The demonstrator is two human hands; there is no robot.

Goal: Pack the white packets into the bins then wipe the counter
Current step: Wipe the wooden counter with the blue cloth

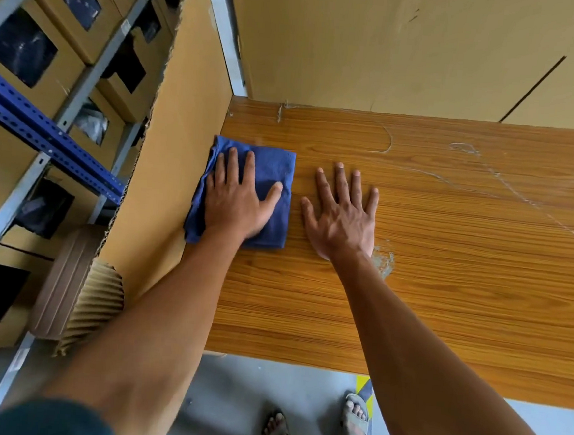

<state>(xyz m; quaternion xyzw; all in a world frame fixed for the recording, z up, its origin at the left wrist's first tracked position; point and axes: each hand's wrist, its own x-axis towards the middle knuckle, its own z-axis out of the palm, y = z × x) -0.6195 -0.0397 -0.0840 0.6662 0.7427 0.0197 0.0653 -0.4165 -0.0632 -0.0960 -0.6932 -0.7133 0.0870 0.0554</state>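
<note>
A folded blue cloth (275,168) lies at the left end of the wood-grain counter (445,281), close to the cardboard side wall. My left hand (237,198) presses flat on the cloth, fingers spread. My right hand (342,215) rests flat on the bare counter just right of the cloth, fingers apart, holding nothing. No white packets are in view. Pale streaks and a scuffed patch (383,259) mark the counter surface.
A cardboard panel (181,140) stands along the counter's left edge, with a corrugated roll (77,290) beside it. Shelving (44,136) with cardboard bins holding dark items fills the left. A yellowish wall backs the counter. My feet in sandals (355,425) stand on grey floor below.
</note>
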